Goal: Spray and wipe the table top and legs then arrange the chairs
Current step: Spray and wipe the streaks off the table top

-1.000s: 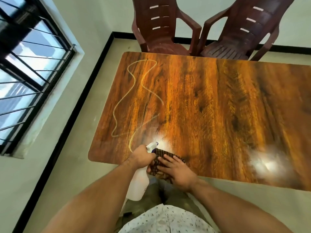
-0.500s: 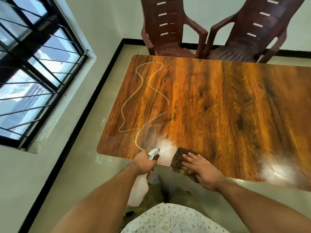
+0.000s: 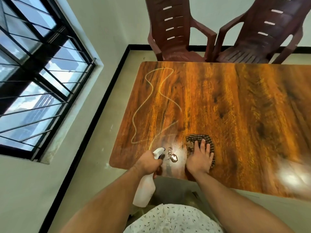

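While the left grip is curled round the neck of a white spray bottle, with its fingers closed on it and the nozzle poking out over the near edge of the table, the right grip lies flat and open. Its fingers are straight and press a dark patterned cloth onto the wood-grain top, close to the near edge. The bottle's body hangs below the table edge, above the person's speckled shirt.

Between the two grips sits a small glinting wet patch, just beside the cloth. A thin pale squiggle loops over the table's left part, from near the far corner down toward the nozzle.

Two dark red plastic chairs stand side by side at the far edge — the left chair and the right chair — with their seats facing the table and their inner armrests nearly touching. A barred window fills the wall on the left.
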A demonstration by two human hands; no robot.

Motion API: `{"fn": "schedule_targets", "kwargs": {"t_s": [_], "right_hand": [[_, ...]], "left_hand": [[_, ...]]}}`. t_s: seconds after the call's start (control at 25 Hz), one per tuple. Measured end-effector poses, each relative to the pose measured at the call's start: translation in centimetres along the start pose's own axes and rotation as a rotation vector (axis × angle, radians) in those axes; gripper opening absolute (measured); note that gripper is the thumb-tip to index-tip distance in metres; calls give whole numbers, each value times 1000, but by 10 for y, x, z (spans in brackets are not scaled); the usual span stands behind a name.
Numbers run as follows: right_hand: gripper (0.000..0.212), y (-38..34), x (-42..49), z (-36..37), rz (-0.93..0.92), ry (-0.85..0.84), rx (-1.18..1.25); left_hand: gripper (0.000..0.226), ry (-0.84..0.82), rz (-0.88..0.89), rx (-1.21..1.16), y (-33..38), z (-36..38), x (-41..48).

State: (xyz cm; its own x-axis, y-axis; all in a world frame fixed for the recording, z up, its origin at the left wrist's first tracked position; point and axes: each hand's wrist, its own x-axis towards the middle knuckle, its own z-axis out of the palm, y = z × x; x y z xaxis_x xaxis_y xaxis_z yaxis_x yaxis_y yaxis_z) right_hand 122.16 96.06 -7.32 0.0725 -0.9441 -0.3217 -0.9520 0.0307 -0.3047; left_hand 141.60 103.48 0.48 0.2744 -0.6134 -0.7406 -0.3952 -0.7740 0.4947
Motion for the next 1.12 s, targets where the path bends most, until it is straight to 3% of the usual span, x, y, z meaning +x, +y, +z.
{"fn": "schedule_targets", "kwargs": {"t_s": [0.04,0.12,0.2,0.24,0.28,0.32,0.4,0.44,0.48,0.56,0.64,0.68,0.72,0.8,0.84,0.88,1.0,1.04,1.12], "right_hand": [[64,-27,1,7,-53,-20,-12],[63,-61,-12,26,-411,-132,-87],[62,-45,-26,25,-696,-290,-135],[64,-29,-29,22,-720,-331,-113],[65,-16,-30,21,-656,-309,-92],[65,-9,-33,17,-478,-238,-50],[61,-32,-40,18,98,-52,50],[61,-63,-45,25,279,2,91],[62,-101,-53,39,315,22,109],[60,-153,-85,74,44,-15,140],[63,-143,-108,82,-280,-157,121],[65,-126,-103,79,-290,-144,145],[66,-114,-94,77,-177,-73,164],[66,-125,-78,70,283,71,200],[66,-145,-72,71,401,107,206],[65,-165,-70,75,345,97,210],[61,-172,-85,84,-93,-24,147],[61,-154,-81,80,-63,2,152],[63,-136,-71,71,270,109,165]], "left_hand": [[29,24,21,61,-1,-9,11],[33,35,62,139,-1,-27,28],[34,-4,112,156,-5,-46,43],[32,-37,131,172,-8,-59,45],[29,-71,150,184,-12,-71,46],[27,-106,167,196,-16,-84,45],[33,-147,235,225,-27,-106,49],[37,-168,251,251,-31,-113,51],[39,-199,266,284,-34,-121,52],[37,-282,301,367,-43,-130,58],[27,-325,307,432,-49,-138,61],[20,-355,307,472,-48,-141,62],[17,-376,298,491,-49,-143,66],[15,-406,283,525,-49,-145,73],[16,-415,293,548,-48,-145,76],[18,-422,304,557,-48,-146,78],[17,-395,334,520,-44,-151,90],[13,-393,341,493,-39,-153,92],[12,-384,360,432,-28,-155,95]]}}
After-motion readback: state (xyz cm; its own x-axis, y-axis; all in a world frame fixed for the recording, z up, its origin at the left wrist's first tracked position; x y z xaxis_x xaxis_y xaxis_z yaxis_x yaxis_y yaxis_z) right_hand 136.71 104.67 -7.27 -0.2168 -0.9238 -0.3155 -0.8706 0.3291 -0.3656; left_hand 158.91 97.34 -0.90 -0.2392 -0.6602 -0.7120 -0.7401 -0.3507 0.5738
